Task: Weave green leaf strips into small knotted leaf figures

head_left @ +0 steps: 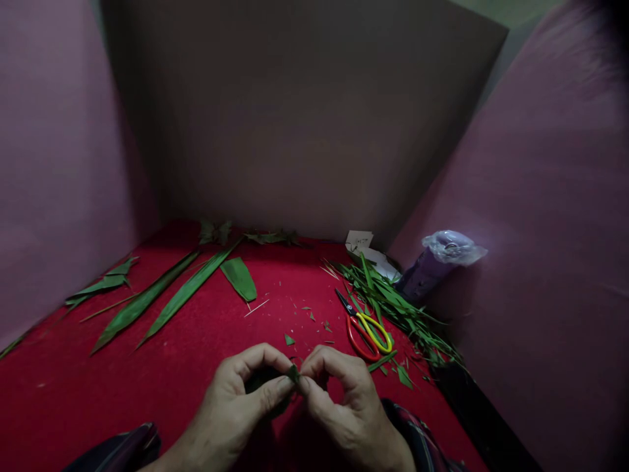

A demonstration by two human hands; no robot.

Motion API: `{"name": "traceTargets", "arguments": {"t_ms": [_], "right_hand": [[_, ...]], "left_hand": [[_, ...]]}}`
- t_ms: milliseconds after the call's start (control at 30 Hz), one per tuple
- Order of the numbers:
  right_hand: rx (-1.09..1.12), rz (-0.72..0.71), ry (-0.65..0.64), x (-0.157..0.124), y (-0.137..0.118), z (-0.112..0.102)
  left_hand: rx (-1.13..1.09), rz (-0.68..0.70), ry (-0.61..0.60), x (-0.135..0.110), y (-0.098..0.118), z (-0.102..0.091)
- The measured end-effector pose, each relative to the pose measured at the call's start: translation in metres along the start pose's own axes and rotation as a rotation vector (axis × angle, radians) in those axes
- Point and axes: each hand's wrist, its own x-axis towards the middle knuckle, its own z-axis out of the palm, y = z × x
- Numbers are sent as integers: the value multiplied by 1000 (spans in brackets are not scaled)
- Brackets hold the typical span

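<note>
Leaf piece [293, 373], small and green, sits at the lower centre of the frame, pinched between the thumb and forefinger of both the left hand [240, 390] and the right hand [346, 390]; tips meeting so closely probably give finer control over it. Whether the curled fingers hold more, I cannot tell. Just beyond lie green scraps [289, 339]. Right of centre, scissors [363, 326] rest handles nearest, seemingly for easy reach. Narrow strips [393, 298] lie heaped beyond, perhaps out of the hands' way. Long leaves [189, 295] lie flat at left, apparently for picking singly.
</note>
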Motion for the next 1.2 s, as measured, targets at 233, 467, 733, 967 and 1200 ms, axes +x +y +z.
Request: {"name": "traceTargets", "arguments": {"t_ms": [233,467,733,967,1200], "right_hand": [[14,-64,52,0,-2,3],[-25,-65,53,-2,0,4],[-58,-47,29,-2,-2,5],[-78,-21,27,-2,-3,5],[-69,-45,8,-1,-1,5]], "left_hand": [[-19,-1,4,0,1,2],[-32,-35,-6,-1,3,3],[-72,-43,13,-1,0,4],[-40,-60,39,0,2,3],[-117,-113,-4,0,2,7]]}}
